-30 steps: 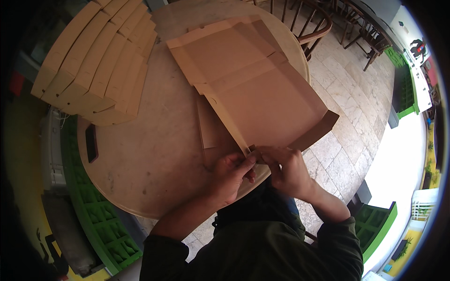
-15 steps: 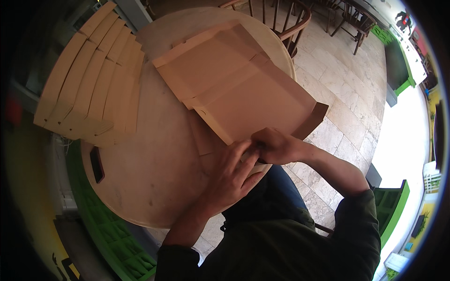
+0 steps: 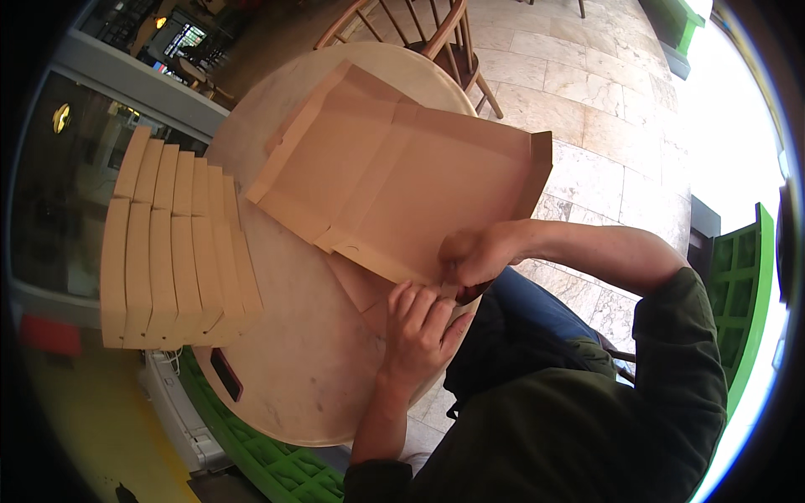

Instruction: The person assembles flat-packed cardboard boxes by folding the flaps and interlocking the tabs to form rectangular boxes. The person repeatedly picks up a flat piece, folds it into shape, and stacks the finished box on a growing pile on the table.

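Note:
An unfolded brown cardboard box (image 3: pixel 436 184) lies on the round table, its lid and base spread out and several side walls raised. My right hand (image 3: pixel 480 254) is closed in a pinch on the box's near right corner. Right beside it, my left hand (image 3: pixel 419 327) has its fingers bent and pressed against the near edge of the same corner. The fingers cover the folded flap there, so its exact shape is hidden. Under the box, more flat cardboard (image 3: pixel 359 285) sticks out toward me.
Several folded cardboard boxes (image 3: pixel 172 268) are stacked at the table's left side. A dark phone (image 3: pixel 226 375) lies near the left rim of the round table (image 3: pixel 293 390). A wooden chair (image 3: pixel 444 50) stands beyond the far edge. Green crates (image 3: pixel 742 285) are at the right.
The view has turned, so the table and stack sit differently in the picture. Both hands stay at the same box corner, with the left fingers now drawn closer together.

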### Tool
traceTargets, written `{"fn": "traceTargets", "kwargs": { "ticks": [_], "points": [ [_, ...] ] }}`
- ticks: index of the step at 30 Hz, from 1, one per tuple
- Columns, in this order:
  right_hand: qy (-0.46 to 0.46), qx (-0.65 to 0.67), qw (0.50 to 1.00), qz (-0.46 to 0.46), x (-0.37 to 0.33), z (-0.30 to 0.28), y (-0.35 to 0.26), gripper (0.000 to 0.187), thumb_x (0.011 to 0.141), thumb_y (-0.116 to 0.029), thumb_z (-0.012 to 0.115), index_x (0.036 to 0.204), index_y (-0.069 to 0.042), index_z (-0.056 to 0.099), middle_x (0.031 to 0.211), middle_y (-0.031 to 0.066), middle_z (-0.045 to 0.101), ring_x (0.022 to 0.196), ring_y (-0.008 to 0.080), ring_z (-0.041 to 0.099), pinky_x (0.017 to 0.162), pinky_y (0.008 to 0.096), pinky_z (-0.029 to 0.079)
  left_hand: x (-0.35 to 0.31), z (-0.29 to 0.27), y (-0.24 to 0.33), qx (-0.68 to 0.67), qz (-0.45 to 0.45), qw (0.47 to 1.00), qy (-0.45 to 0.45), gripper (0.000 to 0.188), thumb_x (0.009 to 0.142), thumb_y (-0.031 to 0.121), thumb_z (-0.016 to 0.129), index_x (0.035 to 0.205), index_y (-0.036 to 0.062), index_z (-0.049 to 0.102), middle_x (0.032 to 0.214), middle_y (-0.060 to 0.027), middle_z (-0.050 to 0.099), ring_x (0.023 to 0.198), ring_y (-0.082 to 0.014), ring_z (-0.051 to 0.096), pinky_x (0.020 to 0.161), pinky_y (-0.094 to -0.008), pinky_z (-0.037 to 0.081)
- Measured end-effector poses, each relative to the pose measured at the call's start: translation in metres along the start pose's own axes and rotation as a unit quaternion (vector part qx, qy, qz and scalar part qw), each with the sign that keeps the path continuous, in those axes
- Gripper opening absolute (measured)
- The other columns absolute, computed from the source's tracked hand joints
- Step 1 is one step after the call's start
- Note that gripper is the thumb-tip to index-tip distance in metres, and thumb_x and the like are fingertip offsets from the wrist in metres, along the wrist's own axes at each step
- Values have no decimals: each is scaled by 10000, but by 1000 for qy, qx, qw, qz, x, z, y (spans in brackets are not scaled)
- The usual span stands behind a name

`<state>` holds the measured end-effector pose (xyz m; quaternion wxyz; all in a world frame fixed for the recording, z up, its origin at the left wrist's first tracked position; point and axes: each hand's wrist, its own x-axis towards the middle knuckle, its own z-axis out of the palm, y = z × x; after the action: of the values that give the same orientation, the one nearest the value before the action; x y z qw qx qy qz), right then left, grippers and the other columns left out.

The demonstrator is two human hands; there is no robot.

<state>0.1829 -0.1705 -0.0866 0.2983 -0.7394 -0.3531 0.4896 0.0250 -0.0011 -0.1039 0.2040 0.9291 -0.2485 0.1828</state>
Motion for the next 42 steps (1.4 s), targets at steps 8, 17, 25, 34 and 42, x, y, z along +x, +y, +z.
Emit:
{"fn": "traceTargets", "kwargs": {
  "ticks": [8,17,25,34,42],
  "points": [
    [455,-425,780,60,-38,-39,19,407,939,-242,675,1291,-37,664,1420,203,622,1361,344,545,1124,478,450,-4,10,2,29,-21,999,-22,230,874,234,826,887,42,700,972,-108,600,948,-315,598,1014,-517,435],
    [378,48,924,13,-74,-92,103,131,882,-100,629,940,-17,711,881,90,745,881,197,707,741,377,555,-3,-31,3,109,-92,989,-47,122,797,141,768,837,60,685,1030,-96,628,1086,-296,616,1106,-587,339],
    [189,518,830,-89,-31,-13,54,107,976,-11,684,1068,3,632,1078,148,752,709,216,744,673,304,651,30,-57,8,73,-172,982,37,89,880,78,736,925,19,686,1053,-145,637,1021,-364,628,997,-489,472],
    [174,546,809,-132,-1,16,38,50,969,-40,746,954,-17,704,806,50,702,661,133,686,594,246,538,72,-31,-17,-7,-283,955,89,172,922,109,714,840,-20,635,768,-186,671,710,-366,665,658,-460,515],
    [188,594,767,-155,7,24,41,77,951,-35,751,887,-62,716,719,-2,642,603,108,597,562,246,464,87,-42,-26,-112,-288,950,-34,186,943,95,712,824,-14,619,635,-91,611,584,-107,565,544,-343,446]
  ]
}}
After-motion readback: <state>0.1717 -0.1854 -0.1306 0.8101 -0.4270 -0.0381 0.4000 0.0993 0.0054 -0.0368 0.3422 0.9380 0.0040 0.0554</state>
